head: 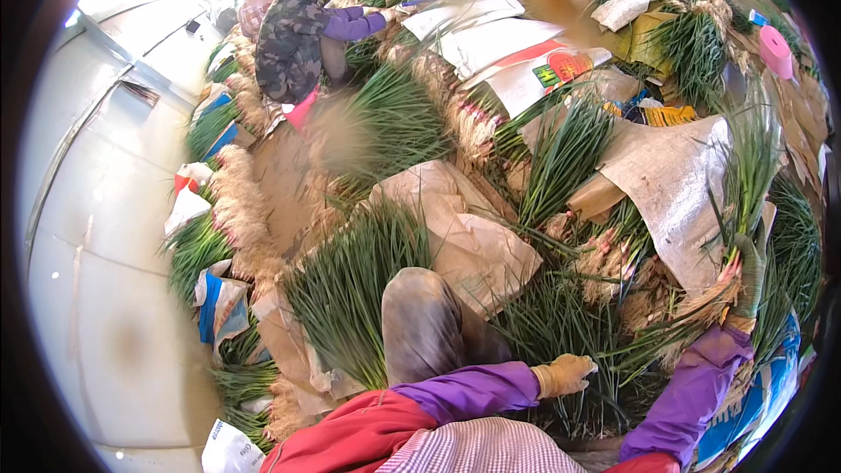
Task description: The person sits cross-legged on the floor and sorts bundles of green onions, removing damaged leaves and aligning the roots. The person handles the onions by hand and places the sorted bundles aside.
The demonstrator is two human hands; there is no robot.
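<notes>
My left hand [566, 376], in a tan glove below a purple sleeve, is closed around something small and pale at the fingertips, too small to name. Beneath and beside it lie long green onion leaves [558, 315]. At the right, my right hand [742, 302], in a worn green and tan glove, holds a bunch of green onions [749, 190] upright, with pinkish bulbs and stringy roots at the glove. Another bunch of green onions [361, 276] lies left of my knee. Loose onions with pale roots [604, 263] lie between my hands and the sacks.
Brown paper [460, 230] lies beyond my knee, and a whitish woven sack [670, 190] covers onions farther right. A person in a camouflage jacket [289, 46] crouches at the upper left, another behind. Rows of onions with roots [243, 210] line the left by a pale plastic wall [125, 315].
</notes>
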